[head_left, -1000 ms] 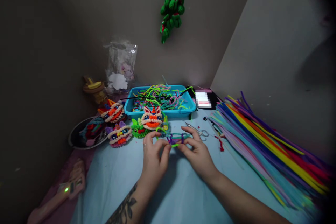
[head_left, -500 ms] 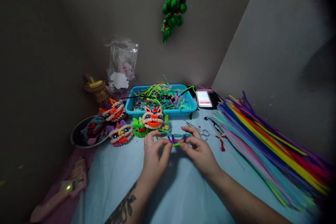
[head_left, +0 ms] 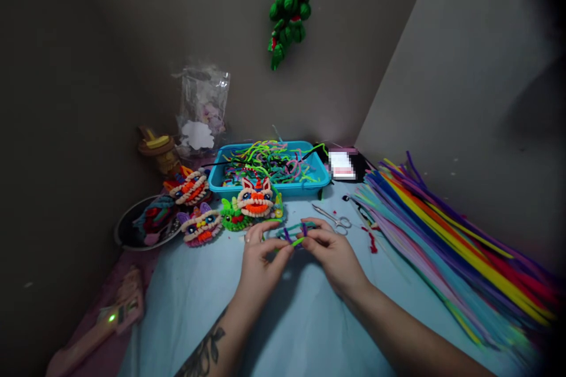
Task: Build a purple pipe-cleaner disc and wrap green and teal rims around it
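Between my hands is a small frame of bent pipe cleaners, teal at the back, purple at the sides and bright green at the front. My left hand pinches its left part between thumb and fingers. On the other side my right hand grips the right end, with the fingertips partly hiding it. Metal scissors lie just beyond my right hand. Finished fuzzy lion-head figures sit past my left hand: an orange and cream one, a green one and a purple-eared one.
A blue tray of pipe cleaner scraps stands at the back. Long pipe cleaners in many colours lie in a bundle at right. A dark bowl and a pink glue gun are at left. Green decorations hang on the wall.
The pipe cleaner frame has turned a little, and its green front strip now slants up to the right. Both hands keep their pinch. The whole view has shifted slightly.
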Demonstrator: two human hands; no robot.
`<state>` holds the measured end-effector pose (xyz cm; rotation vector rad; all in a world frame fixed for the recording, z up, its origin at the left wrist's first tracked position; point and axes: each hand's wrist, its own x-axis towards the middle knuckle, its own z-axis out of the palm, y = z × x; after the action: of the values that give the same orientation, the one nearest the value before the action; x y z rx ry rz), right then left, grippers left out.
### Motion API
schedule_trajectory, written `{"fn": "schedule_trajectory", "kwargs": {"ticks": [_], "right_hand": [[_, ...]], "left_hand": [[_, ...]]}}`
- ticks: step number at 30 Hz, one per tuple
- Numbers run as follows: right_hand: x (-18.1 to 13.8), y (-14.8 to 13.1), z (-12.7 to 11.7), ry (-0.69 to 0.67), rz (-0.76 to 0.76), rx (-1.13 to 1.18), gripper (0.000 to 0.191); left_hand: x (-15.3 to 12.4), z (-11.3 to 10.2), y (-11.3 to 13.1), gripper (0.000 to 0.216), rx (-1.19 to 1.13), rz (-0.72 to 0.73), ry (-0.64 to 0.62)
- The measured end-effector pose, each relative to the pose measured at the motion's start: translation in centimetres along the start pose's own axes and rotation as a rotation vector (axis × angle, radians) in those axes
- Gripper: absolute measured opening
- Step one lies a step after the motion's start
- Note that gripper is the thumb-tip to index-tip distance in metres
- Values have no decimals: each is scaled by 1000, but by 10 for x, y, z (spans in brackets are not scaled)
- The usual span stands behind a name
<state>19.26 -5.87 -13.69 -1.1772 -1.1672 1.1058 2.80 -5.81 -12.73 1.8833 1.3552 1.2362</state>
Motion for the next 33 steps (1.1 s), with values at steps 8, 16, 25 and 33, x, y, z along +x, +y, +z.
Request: {"fn": "schedule_trajectory", "kwargs": {"ticks": [8,16,25,33], "right_hand": [[0,-2,5,-44,143,257,22],[-6,-4,-1,55,-233,-206,14],[-8,-3,-2,-45,-371,-328,9],[-7,-5,-3,-94,-356,-424,9]], "left_hand": [[3,-2,1,9,-55,-63,-71],[5,-6,1,14,-137,-178,-86],[4,-7,9,14,-202,-173,-152],[1,-1,4,11,-137,-92,-95]]}}
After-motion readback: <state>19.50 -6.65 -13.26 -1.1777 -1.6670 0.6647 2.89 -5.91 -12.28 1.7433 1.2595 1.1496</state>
